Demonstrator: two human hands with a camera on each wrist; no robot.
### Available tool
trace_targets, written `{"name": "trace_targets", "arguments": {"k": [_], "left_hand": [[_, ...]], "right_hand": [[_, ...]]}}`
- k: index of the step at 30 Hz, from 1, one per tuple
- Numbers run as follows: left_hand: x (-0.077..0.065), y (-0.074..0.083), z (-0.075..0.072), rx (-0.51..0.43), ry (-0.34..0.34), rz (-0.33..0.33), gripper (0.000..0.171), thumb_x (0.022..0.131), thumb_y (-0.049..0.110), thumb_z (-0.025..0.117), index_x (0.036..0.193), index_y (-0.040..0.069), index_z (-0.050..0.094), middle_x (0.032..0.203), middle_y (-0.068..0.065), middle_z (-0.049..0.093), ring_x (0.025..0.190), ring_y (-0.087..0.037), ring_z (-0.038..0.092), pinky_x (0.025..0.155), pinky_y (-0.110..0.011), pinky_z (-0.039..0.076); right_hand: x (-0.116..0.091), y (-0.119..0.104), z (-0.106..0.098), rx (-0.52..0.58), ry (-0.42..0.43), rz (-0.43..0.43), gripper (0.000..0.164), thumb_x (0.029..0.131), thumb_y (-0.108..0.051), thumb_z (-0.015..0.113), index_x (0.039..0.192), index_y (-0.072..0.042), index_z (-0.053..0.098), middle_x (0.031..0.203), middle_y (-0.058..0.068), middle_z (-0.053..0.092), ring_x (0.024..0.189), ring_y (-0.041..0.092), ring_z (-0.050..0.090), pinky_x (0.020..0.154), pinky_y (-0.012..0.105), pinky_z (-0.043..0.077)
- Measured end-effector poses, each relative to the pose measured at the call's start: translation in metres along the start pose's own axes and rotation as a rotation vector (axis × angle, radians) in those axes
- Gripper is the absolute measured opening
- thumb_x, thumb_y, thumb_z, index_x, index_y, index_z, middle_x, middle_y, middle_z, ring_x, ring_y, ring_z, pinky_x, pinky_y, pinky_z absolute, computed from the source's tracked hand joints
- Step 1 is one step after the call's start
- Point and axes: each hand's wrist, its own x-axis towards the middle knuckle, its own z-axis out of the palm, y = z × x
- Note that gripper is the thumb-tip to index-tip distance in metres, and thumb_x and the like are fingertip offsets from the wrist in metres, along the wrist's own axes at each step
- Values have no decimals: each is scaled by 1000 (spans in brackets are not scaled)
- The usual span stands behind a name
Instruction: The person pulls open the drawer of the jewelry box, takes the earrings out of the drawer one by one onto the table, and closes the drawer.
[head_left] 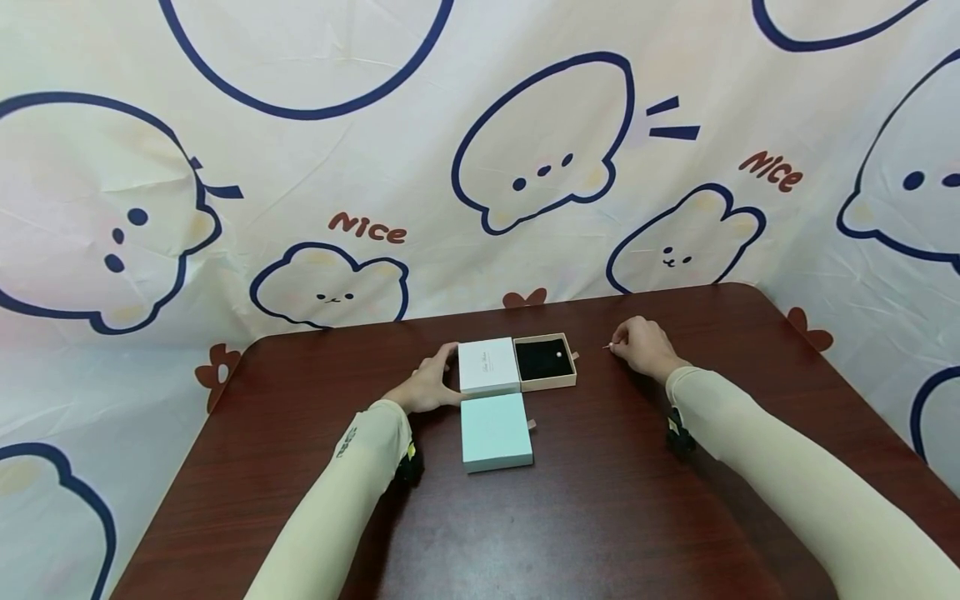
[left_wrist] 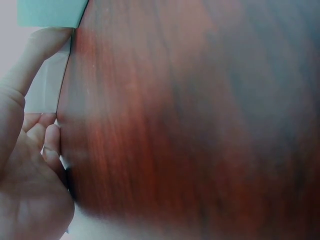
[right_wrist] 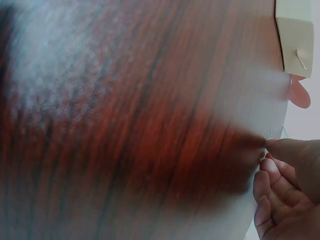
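While my left hand [head_left: 423, 385] holds the white box [head_left: 487, 367] by its left end, thumb along the near edge and fingers at the far side, my right hand [head_left: 645, 343] pinches a tiny pin [head_left: 607, 347] between thumb and fingertips. I see the pin just above the table [head_left: 585, 500], right of the open drawer [head_left: 549, 385], which sits against the white box's right side. A white bead [head_left: 558, 355] rests on the drawer's black pad [head_left: 536, 362]. Nearer me, the green box [head_left: 495, 432] lies just beside the white one.
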Motion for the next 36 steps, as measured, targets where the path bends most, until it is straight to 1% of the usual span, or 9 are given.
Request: {"name": "trace_targets", "arguments": {"k": [5, 15, 25, 36], "left_hand": [[-1, 1, 1, -10, 6, -3, 98, 88, 23, 80, 161, 16, 15, 164, -16, 22, 144, -40, 32, 114, -63, 26], [-1, 1, 0, 4, 4, 0, 98, 88, 23, 79, 161, 16, 14, 165, -15, 22, 144, -40, 32, 113, -63, 27], [-2, 2, 0, -7, 2, -4, 99, 88, 23, 80, 161, 15, 14, 165, -15, 22, 144, -39, 32, 115, -63, 24], [-1, 2, -1, -8, 5, -4, 98, 88, 24, 80, 161, 16, 15, 166, -14, 22, 144, -39, 32, 115, -64, 24]], "right_hand": [[-1, 0, 0, 1, 8, -3, 12, 93, -9, 68, 92, 2, 73, 78, 10, 66, 70, 21, 57, 64, 31, 44], [-1, 1, 0, 7, 3, -3, 13, 93, -10, 68, 94, 2, 73, 79, 10, 66, 72, 21, 58, 66, 32, 44], [-1, 1, 0, 12, -6, -6, 14, 93, -10, 68, 94, 3, 73, 79, 10, 66, 72, 21, 58, 66, 31, 44], [-1, 3, -1, 25, -26, 1, 17, 94, -11, 67, 100, 5, 72, 84, 13, 68, 75, 22, 59, 70, 33, 46]]}}
